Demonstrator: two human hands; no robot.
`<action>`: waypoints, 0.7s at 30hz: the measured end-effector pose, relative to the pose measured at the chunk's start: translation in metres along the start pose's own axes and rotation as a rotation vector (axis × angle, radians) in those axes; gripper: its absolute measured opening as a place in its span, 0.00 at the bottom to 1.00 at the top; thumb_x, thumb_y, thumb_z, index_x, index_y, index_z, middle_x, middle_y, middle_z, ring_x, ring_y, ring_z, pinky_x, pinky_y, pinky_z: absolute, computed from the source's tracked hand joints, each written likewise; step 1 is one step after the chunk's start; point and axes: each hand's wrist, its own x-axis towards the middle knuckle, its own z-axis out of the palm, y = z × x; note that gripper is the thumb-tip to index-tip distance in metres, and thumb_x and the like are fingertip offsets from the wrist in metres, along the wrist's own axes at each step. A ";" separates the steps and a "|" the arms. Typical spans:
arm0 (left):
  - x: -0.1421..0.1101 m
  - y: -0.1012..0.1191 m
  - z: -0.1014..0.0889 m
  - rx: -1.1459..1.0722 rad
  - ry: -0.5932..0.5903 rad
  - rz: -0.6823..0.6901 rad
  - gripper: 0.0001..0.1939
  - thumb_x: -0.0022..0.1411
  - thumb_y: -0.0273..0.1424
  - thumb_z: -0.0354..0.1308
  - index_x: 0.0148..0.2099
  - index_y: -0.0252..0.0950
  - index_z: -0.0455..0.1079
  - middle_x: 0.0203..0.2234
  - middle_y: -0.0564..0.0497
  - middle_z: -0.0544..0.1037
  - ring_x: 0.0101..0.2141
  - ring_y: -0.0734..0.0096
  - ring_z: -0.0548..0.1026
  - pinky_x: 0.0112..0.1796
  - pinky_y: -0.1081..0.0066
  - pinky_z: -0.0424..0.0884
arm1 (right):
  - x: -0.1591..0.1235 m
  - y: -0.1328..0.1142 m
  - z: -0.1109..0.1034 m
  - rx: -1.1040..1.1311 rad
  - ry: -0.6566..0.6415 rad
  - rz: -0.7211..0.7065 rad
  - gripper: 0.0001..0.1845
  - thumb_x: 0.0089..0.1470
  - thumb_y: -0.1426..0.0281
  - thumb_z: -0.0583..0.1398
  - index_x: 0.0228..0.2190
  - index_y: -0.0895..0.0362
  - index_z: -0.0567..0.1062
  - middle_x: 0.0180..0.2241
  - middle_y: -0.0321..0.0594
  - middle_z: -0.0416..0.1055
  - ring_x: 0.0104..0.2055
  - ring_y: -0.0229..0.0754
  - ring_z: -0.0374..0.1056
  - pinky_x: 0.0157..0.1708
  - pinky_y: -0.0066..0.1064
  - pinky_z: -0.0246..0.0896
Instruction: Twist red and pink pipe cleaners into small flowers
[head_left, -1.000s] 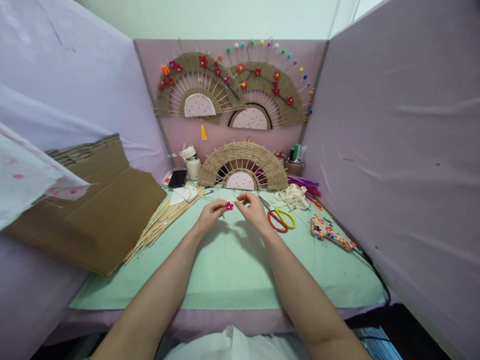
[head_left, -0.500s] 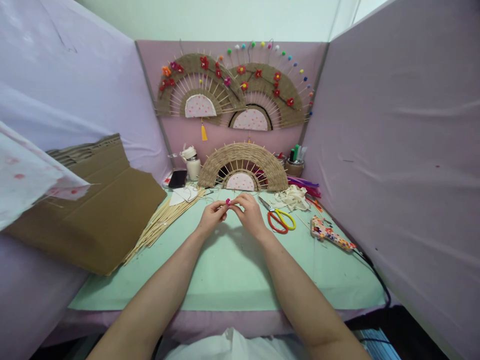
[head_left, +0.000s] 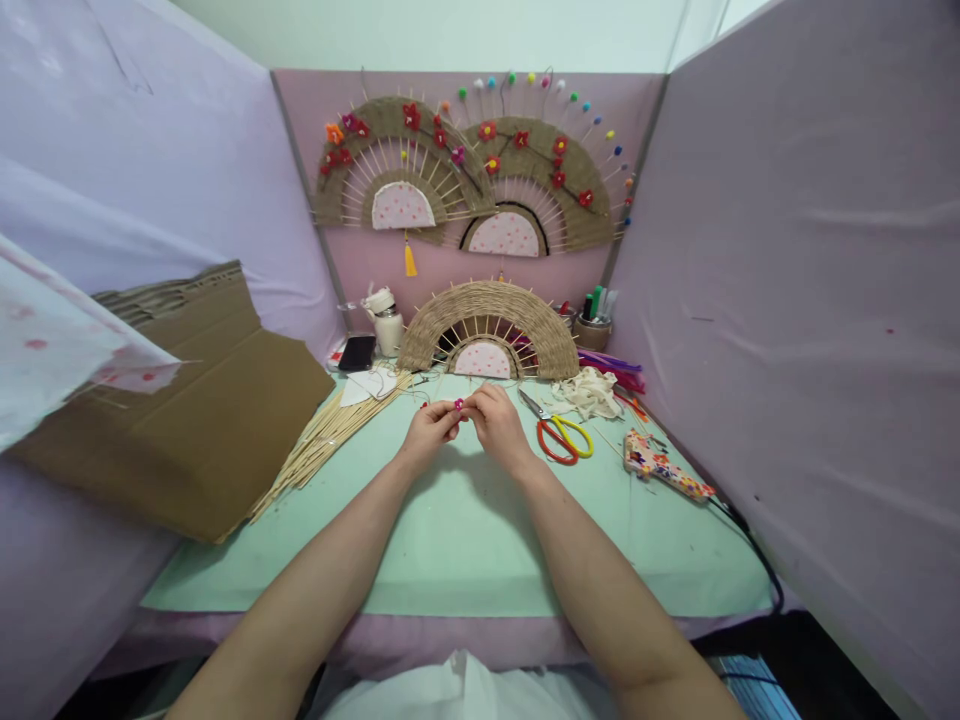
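Observation:
A small magenta pipe-cleaner piece (head_left: pixel 459 404), curled up like a little flower, is pinched between my two hands above the mint-green table. My left hand (head_left: pixel 430 430) is closed, thumb and fingers gripping it from the left. From the other side, my right hand (head_left: pixel 496 420) pinches it with closed fingertips. The fingers hide much of its shape. A speck of red shows beside my left fingertips. Just behind the hands stands a twine-wrapped half-round fan (head_left: pixel 486 310) with thin sticks and a dotted pink centre. Scissors (head_left: pixel 559 435) with red and yellow handles lie right of my right hand.
Thin bamboo sticks (head_left: pixel 330 435) and a cardboard sheet (head_left: pixel 187 420) lie at left. A glue gun (head_left: pixel 664 468) with a cord rests at right, near crumpled cream cloth (head_left: pixel 589 393). Behind are a phone (head_left: pixel 357 353), a white bottle (head_left: pixel 387 325) and a pen cup (head_left: pixel 592 328). Decorated fans (head_left: pixel 540 160) hang on the back panel.
The view has shifted slightly. Both hands stay together with small finger movements, and the magenta piece appears a little turned between the fingertips.

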 end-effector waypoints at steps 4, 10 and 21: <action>0.000 0.000 0.000 -0.001 -0.006 0.002 0.17 0.50 0.43 0.61 0.29 0.32 0.69 0.12 0.58 0.62 0.15 0.83 0.57 0.19 0.77 0.49 | 0.000 0.000 0.001 0.024 -0.007 0.013 0.09 0.56 0.72 0.54 0.26 0.56 0.72 0.29 0.42 0.66 0.36 0.43 0.60 0.39 0.35 0.56; 0.003 0.007 -0.005 -0.012 0.095 0.079 0.17 0.50 0.43 0.62 0.32 0.33 0.70 0.13 0.57 0.65 0.15 0.83 0.59 0.17 0.78 0.53 | 0.002 -0.002 -0.007 0.206 0.136 0.137 0.10 0.54 0.69 0.56 0.38 0.55 0.73 0.39 0.42 0.67 0.33 0.38 0.63 0.38 0.32 0.59; -0.003 0.018 -0.007 0.180 0.148 0.352 0.10 0.53 0.36 0.60 0.33 0.34 0.75 0.36 0.46 0.74 0.18 0.82 0.69 0.15 0.77 0.61 | 0.003 -0.005 -0.003 0.408 0.105 0.350 0.11 0.52 0.63 0.57 0.33 0.56 0.74 0.34 0.41 0.72 0.35 0.40 0.67 0.36 0.31 0.63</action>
